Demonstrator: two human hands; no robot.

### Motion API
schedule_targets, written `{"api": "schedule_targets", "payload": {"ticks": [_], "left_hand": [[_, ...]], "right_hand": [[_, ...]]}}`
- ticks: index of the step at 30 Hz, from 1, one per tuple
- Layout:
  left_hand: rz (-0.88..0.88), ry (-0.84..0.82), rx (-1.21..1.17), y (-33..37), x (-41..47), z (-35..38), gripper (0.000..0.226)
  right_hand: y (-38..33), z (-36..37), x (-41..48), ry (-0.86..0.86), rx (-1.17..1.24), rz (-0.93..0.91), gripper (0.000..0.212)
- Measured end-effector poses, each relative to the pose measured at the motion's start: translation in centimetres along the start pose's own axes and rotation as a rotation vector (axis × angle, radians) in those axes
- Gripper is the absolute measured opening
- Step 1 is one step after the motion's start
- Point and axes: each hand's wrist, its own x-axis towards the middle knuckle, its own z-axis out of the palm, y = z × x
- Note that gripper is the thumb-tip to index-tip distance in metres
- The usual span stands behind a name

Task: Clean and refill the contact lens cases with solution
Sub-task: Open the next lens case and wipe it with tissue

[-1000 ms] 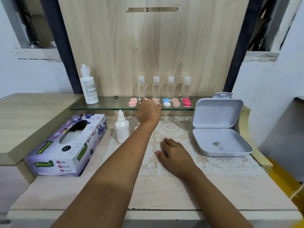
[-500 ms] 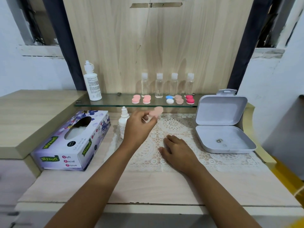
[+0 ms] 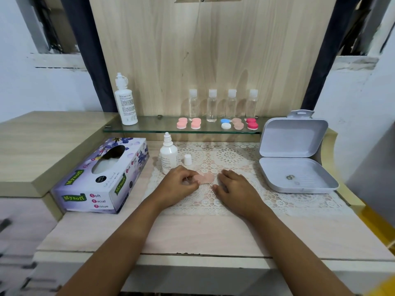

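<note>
Lens case (image 3: 207, 178) pinched in L fingers (image 3: 190, 175).

Glass shelf (image 3: 149, 130) runs along the back wall, above the table's (image 3: 192, 236) rear edge. On it, far left: big bottle (image 3: 126, 107). Twd the right, 4 small bottles (image 3: 211, 105) stand at the back w/ a row of lens cases (image 3: 226, 123) just in front (5, I count). Below, L to R: tissue box (image 3: 100, 176), dropper bottle (image 3: 168, 157), loose cap (image 3: 187, 159) just beside it on the lace mat (image 3: 235, 159), open box (image 3: 297, 176) at the mat's right end. Mid-mat, a lone lens case (image 3: 206, 178) lies between the hands: left hand (image 3: 179, 184) pinches its left end, right hand (image 3: 235, 189) rests flat just right of it.
</note>
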Motion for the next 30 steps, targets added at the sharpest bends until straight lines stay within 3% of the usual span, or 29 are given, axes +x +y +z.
{"api": "schedule_targets", "payload": {"ticks": [4,7,13,18,30], "left_hand": [[-0.002,-0.059,0.107,-0.3,0.0,0.1,0.033],[0.012,-0.070,0.155,-0.5,0.1,0.2,0.064],[0.026,-0.081,0.238,-0.6,0.1,0.6,0.077],[0.059,-0.067,0.254,-0.6,0.1,0.8,0.047],[0.125,-0.031,0.210,-0.5,0.2,1.2,0.026]], "right_hand": [[-0.1,0.0,0.0,0.038,0.063,-0.009,0.045],[-0.2,0.2,-0.1,0.054,0.145,-0.033,0.049],[-0.2,0.0,0.2,0.080,0.195,-0.026,0.029],[0.0,0.4,0.4,0.109,0.189,-0.031,0.029],[0.4,1.2,0.6,0.079,0.097,-0.066,0.025]]}}
